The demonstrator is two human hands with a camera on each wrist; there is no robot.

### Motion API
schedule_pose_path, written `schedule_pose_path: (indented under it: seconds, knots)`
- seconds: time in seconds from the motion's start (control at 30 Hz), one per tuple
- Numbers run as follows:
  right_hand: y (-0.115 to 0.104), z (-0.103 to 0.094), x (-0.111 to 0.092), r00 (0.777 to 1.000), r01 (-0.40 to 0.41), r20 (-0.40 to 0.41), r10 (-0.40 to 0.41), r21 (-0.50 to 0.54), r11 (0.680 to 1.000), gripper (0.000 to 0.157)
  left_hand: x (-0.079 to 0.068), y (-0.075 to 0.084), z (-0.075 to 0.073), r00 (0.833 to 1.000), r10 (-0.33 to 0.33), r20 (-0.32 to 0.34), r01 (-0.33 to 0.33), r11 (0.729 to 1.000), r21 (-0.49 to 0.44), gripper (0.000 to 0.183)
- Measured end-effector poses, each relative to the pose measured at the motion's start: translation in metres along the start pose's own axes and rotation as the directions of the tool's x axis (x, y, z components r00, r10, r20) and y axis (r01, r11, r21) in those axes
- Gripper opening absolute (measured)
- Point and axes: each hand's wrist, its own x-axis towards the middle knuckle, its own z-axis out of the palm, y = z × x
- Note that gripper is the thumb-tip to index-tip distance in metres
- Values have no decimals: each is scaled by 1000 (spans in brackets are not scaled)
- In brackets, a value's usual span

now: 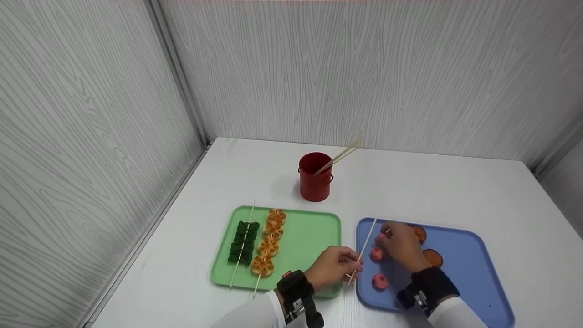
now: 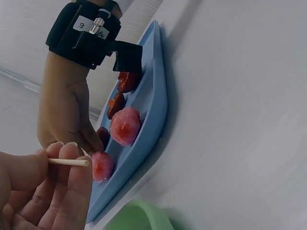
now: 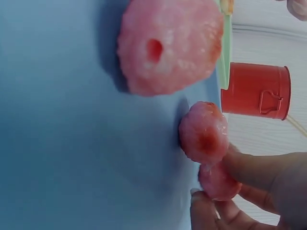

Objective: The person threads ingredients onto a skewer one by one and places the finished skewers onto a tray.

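Observation:
My left hand (image 1: 334, 266) pinches a thin wooden skewer (image 1: 368, 237) between thumb and fingers, near its lower end, over the gap between two trays. Over the blue tray's far left corner, my right hand (image 1: 403, 243) grips a pink ball (image 3: 218, 182) between thumb and fingers. Two more pink balls lie on the blue tray (image 1: 473, 278): one pink ball (image 1: 376, 254) close to the right hand, and another pink ball (image 1: 379, 281) nearer the front. A hole shows in the nearest pink ball (image 3: 168, 48) in the right wrist view.
Orange-brown round pieces (image 1: 432, 258) lie on the blue tray, right of the hand. The green tray (image 1: 312, 232) at left bears a skewer of dark green pieces (image 1: 243, 241) and one of lotus root slices (image 1: 268, 247). Behind stands a red bucket (image 1: 314, 184) with skewers (image 1: 348, 151).

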Motion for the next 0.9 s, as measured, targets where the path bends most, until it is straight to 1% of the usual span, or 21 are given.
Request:
schedule_pose_path:
  seconds: [0.17,0.33,0.47,0.53,0.6,0.67,0.77,0.8,0.9]
  knots:
    - [0,-4,3,997,1,-82,5,68,998,13,-1,-1,-1,1000,7,9,-7,1000,10,11]
    - [-3,-10,5,987,-46,-145,69,159,986,24,-3,-1,-1,1000,-6,10,6,1000,6,10]
    - [-6,-18,6,979,-58,-174,103,247,967,30,-4,-2,0,1000,-19,8,19,1000,7,10]
    - [-7,-22,6,976,-84,-167,137,290,953,32,-5,-3,0,1000,-27,6,27,1000,10,9]
    - [-8,-26,5,971,-129,-146,188,343,931,34,-6,-5,0,999,-33,7,33,999,18,10]
    - [-10,-31,5,965,-174,-114,237,402,899,36,-7,-7,0,999,-33,11,32,999,23,10]
    - [-11,-36,4,950,-230,-76,303,487,843,41,-8,-9,-1,999,-36,18,36,999,30,11]
    - [-11,-37,4,944,-241,-72,323,516,822,42,-8,-9,-1,999,-36,22,35,999,31,11]
    - [-11,-40,4,925,-266,-75,372,571,777,46,-11,-9,-1,998,-57,28,57,998,19,10]
